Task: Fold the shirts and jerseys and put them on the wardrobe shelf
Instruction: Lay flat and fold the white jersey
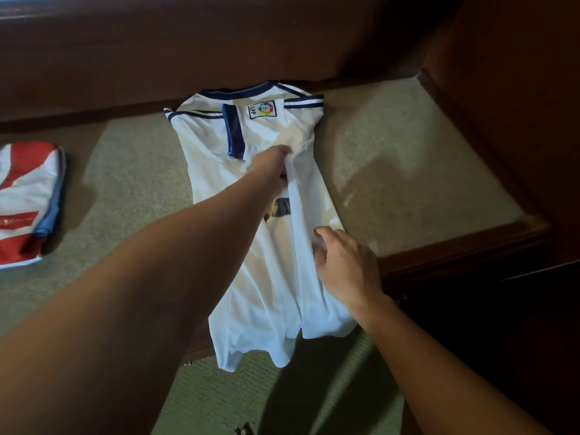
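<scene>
While the white jersey (273,233) lies lengthwise on the wardrobe shelf (392,171), hem hanging over the front edge, the fold is mid-step. Left hand (274,163) pinches the folded-in side panel; right hand (342,262) presses flat, fingers spread. Next, probably: fold hem toward collar. Folded red-and-white jersey (26,202) lies well apart at left.

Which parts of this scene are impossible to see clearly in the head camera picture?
- Left hand fingers: head view, tucked into a fold of the white jersey with navy trim.
- Dark print on the jersey chest: mostly covered by the folded side and the left forearm.
- Red and white folded jersey: cut off by the left picture edge.
- Small objects at the bottom edge: cut off, too dark.
</scene>
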The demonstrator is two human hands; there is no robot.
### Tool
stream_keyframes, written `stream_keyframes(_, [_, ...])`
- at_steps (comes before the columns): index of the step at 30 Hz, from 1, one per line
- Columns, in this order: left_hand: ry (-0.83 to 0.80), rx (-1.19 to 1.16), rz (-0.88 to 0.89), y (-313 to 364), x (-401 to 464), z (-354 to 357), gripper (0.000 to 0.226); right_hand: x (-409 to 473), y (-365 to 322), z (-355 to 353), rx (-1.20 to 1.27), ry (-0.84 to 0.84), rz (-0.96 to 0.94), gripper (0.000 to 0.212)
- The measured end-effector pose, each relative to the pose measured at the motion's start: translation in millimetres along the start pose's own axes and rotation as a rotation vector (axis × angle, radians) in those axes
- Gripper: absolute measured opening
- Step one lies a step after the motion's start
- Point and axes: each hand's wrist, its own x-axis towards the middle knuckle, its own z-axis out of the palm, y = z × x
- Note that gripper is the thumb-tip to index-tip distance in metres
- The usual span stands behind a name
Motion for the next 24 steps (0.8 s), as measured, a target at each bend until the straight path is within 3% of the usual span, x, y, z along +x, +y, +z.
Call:
stream_keyframes(3, [0.035, -0.071, 0.281, 8, 8, -14, 0.015, 2, 0, 0, -0.026, -0.029, 0.001, 0.033])
stream_keyframes(8, [-0.03, -0.517, 0.131, 21, 17, -56, 0.016, 6, -8, -9, -0.045, -0.114, 0.048, 0.025])
stream_keyframes(11, [0.019, -0.499, 0.205, 41, 24, -77, 0.043, 25, -12, -23, -0.002, -0.243, 0.17, 0.023])
stream_keyframes(13, [0.098, -0.3, 0.237, 51, 28, -85, 0.046, 44, -13, -28, 0.032, -0.223, 0.229, 0.025])
stream_keyframes(17, [0.364, 0.423, 0.389, 62, 48, -91, 0.033, 105, -9, -31, 0.077, -0.092, 0.212, 0.026])
stream_keyframes(24, [0.375, 0.836, 0.472, 92, 95, -67, 0.033, 242, -4, -41, 0.071, -0.046, 0.051, 0.04])
